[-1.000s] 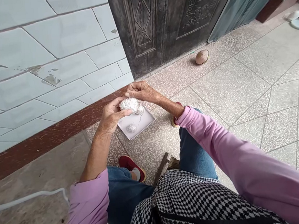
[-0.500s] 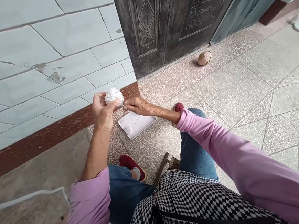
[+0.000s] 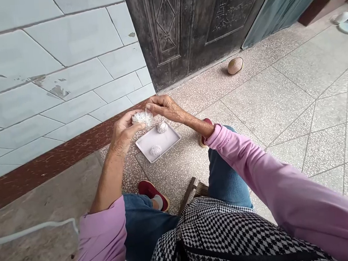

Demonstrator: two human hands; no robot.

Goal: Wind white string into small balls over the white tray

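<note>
A white, fluffy bundle of yarn (image 3: 141, 117) is gripped between the thumb and fingers of my left hand (image 3: 125, 129). Just to its right, my right hand (image 3: 165, 107) is closed in a pinch on a white strand that rises from the bundle's upper edge. Below both hands, a pale shallow tray (image 3: 143, 143) lies on the floor. It holds a small white yarn ball (image 3: 156, 150) near its front edge and another white yarn ball (image 3: 162, 127) near the back.
A tiled wall (image 3: 69, 98) runs along the left, beside a dark carved door (image 3: 182, 45). A ball (image 3: 235, 66) rests on the speckled floor near the door. My red shoe (image 3: 150, 190) is close to the tray. A pale hose (image 3: 34, 228) lies at lower left.
My right hand has risen, drawing a strand up from the bundle. My left hand has shifted right and turned the bundle. The yarn ball at the back of the tray now shows.
</note>
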